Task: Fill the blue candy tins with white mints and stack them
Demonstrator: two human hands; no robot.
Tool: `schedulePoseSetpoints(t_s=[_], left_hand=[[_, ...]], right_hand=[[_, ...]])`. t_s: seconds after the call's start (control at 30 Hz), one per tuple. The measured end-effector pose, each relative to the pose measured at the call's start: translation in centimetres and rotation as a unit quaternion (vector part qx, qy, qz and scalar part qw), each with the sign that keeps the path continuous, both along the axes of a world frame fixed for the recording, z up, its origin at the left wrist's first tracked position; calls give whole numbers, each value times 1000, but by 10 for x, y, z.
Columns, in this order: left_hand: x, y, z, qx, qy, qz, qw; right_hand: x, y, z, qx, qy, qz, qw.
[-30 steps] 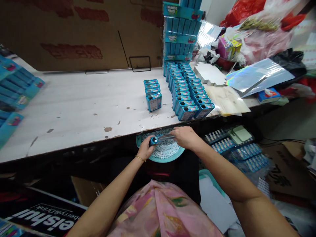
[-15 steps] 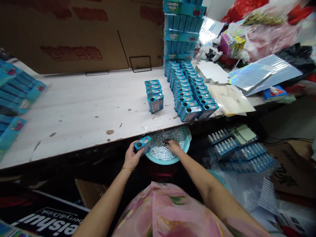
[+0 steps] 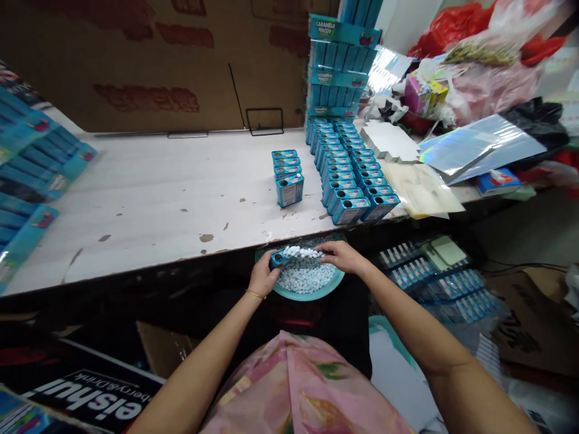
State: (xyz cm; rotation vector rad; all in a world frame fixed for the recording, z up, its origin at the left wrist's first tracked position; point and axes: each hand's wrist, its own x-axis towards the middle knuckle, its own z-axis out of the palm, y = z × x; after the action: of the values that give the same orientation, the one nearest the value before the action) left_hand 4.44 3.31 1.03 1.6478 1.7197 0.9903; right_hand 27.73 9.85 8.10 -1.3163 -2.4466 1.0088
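Observation:
Over the bowl, my left hand [image 3: 263, 274] is closed round a small blue tin [image 3: 277, 258] with a round dark spot on its top. Across from it, my right hand [image 3: 341, 256] is closed at the end of a heap of white candies [image 3: 302, 252] that reaches to the tin. Whether a scoop lies under the heap is hidden. Beneath both hands is a light teal bowl [image 3: 312, 295] full of loose white candies [image 3: 305, 277]. Several matching tins [image 3: 289, 190] stand in a short row on the table, above the bowl in view.
Two long rows of blue tins [image 3: 351, 211] stand on the white table [image 3: 181, 199], with stacked display boxes [image 3: 337, 78] behind them. More display boxes [image 3: 36, 150] are at the left. Clear plastic sheets [image 3: 482, 144] lie at the right. Packed trays [image 3: 452, 289] sit lower right.
My right hand has risen out of the bowl with white candies and come up beside the tin. My left hand has moved slightly right, bringing the tin over the bowl.

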Motion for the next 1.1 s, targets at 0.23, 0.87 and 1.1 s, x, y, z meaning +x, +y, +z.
schedulePoseSetpoints(t_s=[0.23,0.87,1.1], left_hand=[[13,3,0,27,51,-42,997],[15,9,3,7,-1,-62,998],[21,12,6,13,-9,-76,997]], right_hand=[[-29,-7,52,108,-245,86,960],[-52,-10,84,138,-317,97,933],[-55,-20,86,160,-313,101,931]])
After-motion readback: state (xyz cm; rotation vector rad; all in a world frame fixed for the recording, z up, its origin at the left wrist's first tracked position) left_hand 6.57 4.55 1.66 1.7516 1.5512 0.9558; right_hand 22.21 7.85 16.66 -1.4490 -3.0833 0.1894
